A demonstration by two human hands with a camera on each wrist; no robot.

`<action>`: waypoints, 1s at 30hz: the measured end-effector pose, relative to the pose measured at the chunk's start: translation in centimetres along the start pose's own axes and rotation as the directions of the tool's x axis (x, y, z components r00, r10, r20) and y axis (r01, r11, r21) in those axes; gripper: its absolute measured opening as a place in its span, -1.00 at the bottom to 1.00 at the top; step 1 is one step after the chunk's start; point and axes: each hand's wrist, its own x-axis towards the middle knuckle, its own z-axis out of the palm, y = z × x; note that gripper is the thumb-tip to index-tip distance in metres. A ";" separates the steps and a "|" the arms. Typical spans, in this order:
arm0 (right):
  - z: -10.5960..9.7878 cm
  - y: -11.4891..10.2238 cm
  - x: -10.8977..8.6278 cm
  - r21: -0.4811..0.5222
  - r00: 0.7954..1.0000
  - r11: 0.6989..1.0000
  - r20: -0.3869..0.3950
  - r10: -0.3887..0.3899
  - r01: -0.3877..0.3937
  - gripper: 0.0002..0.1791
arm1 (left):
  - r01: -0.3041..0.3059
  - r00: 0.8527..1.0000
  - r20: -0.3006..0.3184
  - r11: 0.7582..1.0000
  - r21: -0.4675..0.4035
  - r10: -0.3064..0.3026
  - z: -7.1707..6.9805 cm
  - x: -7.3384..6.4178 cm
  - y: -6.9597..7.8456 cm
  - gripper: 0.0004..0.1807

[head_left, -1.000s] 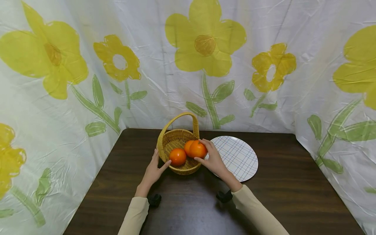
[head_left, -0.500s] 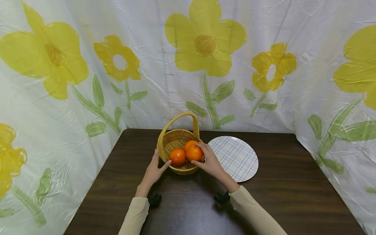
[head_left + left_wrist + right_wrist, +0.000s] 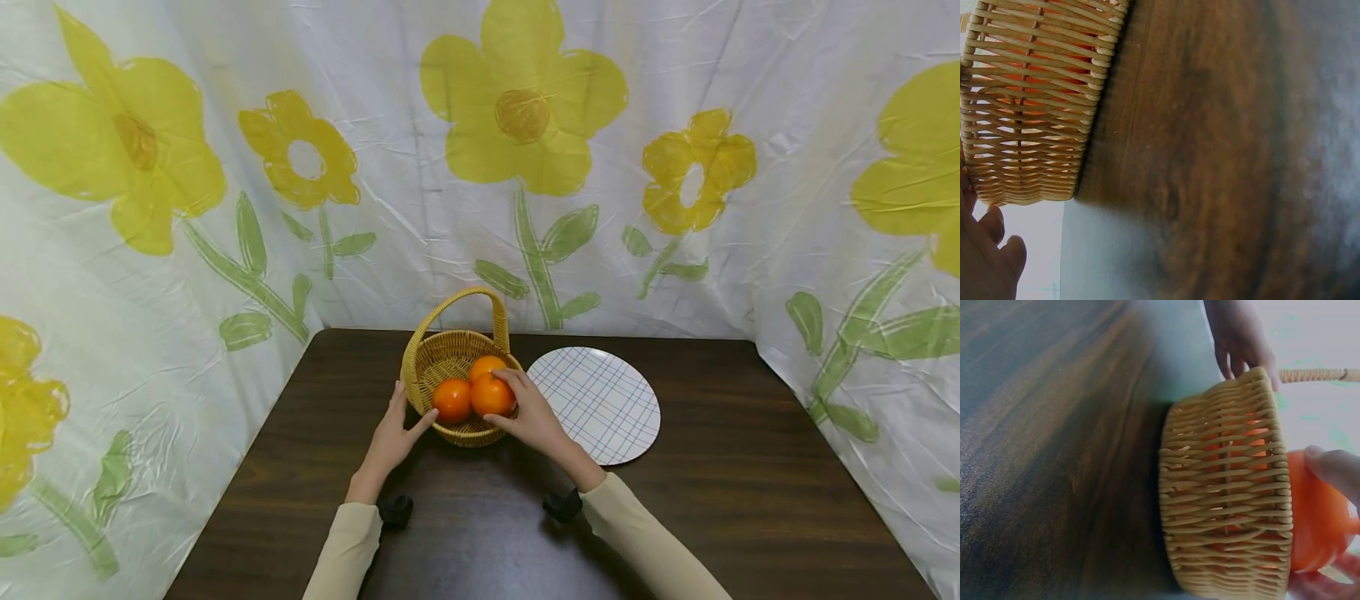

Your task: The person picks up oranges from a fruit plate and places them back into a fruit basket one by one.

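Observation:
A yellow wicker basket with an arched handle stands on the table. Two round orange fruits lie in it: one fruit at the front left, another fruit behind. My right hand holds a third orange fruit between thumb and fingers, at the basket's front right rim. In the right wrist view that fruit bulges past the rim. My left hand rests against the basket's left side, thumb and fingers spread along it. Its fingers show beside the woven wall in the left wrist view.
A white plate with a blue grid pattern lies just right of the basket. The dark wooden table meets a white curtain with yellow flowers at its back and sides. Black wrist devices sit below the wrists.
My right hand has moved left with the fruit, from over the basket's right edge to beside the front left fruit, and slightly lower. The left hand and the basket stay put.

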 end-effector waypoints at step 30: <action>0.7 0.1 0.6 -0.227 0.993 0.972 0.086 0.079 -0.058 -0.27 | 0.000 1.000 0.003 1.000 -0.008 0.000 0.0 -0.1 0.3 -0.10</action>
